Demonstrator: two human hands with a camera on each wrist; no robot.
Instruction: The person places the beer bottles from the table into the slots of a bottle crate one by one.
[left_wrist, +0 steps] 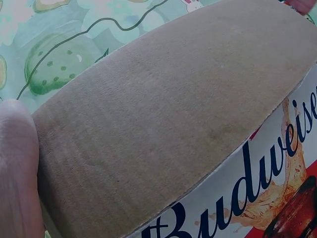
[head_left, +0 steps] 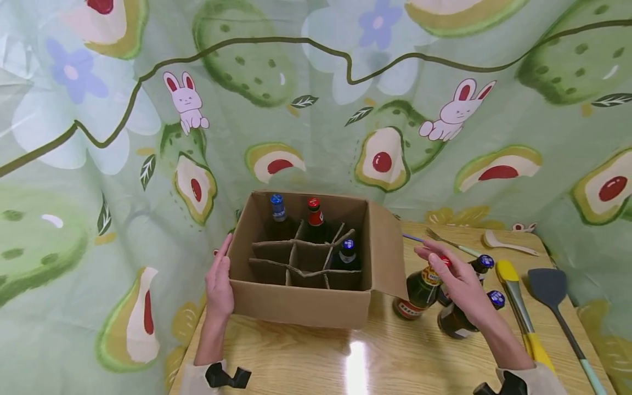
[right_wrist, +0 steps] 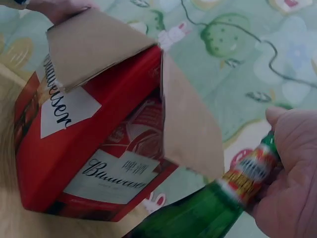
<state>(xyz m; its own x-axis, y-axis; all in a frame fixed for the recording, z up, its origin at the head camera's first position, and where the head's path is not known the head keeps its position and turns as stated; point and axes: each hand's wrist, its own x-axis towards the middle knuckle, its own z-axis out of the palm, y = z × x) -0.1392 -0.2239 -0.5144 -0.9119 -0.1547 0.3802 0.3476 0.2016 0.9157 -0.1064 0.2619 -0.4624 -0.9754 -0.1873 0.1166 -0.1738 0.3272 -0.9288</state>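
Right hand (head_left: 459, 282) is clamped on the neck of a green bottle (head_left: 419, 288), fingers curled round just under the red cap; the right wrist view confirms the grip on the neck label. The bottle stands on the counter (head_left: 316, 356) just beside the right flap of the Budweiser carton (head_left: 301, 304), toward the counter's right half. Left hand (head_left: 219, 282) lies flat against the carton's left wall, fingers straight, bracing it rather than gripping.

Step in hand, as I read it: lift the green bottle and drop it into a free cell. To do it well:
- Lift straight up before going sideways. The right flap (head_left: 387, 249) stands between bottle and cells, so the base has to clear its top edge.
- Keep the bottle upright and lower the base into the centre of a cell. The cardboard dividers (head_left: 301, 258) look bent and will snag a tilted base.
- Keep the left hand pressed on the wall so the carton can't slide.

Occupied cells: blue-capped bottle (head_left: 278, 211) and red-capped bottle (head_left: 314, 214) in the back row, another blue-capped one (head_left: 348, 252) in the right column. Left and front cells look free.

Room: two more bottles (head_left: 469, 312) crowd the right hand. A yellow-handled utensil (head_left: 515, 302) and a grey spatula (head_left: 555, 299) lie near the right edge. The carton sits close to the left edge, while the near edge has bare counter.
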